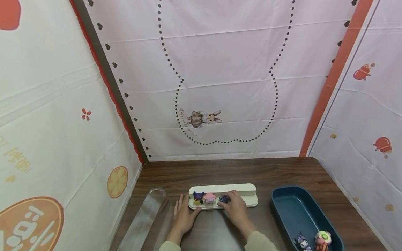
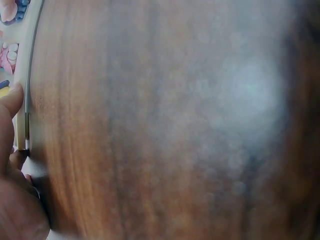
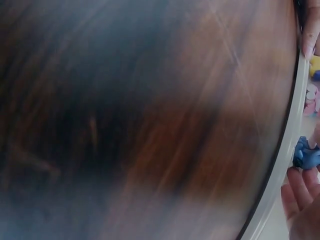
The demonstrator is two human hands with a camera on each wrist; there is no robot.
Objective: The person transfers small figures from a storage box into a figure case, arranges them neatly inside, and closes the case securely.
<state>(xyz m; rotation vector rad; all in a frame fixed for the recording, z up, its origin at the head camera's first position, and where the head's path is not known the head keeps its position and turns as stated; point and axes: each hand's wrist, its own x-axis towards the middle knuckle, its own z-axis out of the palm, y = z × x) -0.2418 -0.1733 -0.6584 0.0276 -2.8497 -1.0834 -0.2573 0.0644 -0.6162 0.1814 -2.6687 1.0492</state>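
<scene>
A long cream-white display base lies on the table before me. My left hand touches its left end, fingers stretched along the side and thumb at the front edge. On the base stand a dark purple and yellow figurine and, right beside it, a pink figurine. A little to their right, my right hand pinches a small blue figurine between thumb and fingers, low over the base. In the left wrist view, the left thumb is right at the base's edge.
At the right is a deep blue tray holding a purple and white figurine and a pink and green figurine. A long clear plastic cover lies at the left. Printed cloth walls enclose the wooden table.
</scene>
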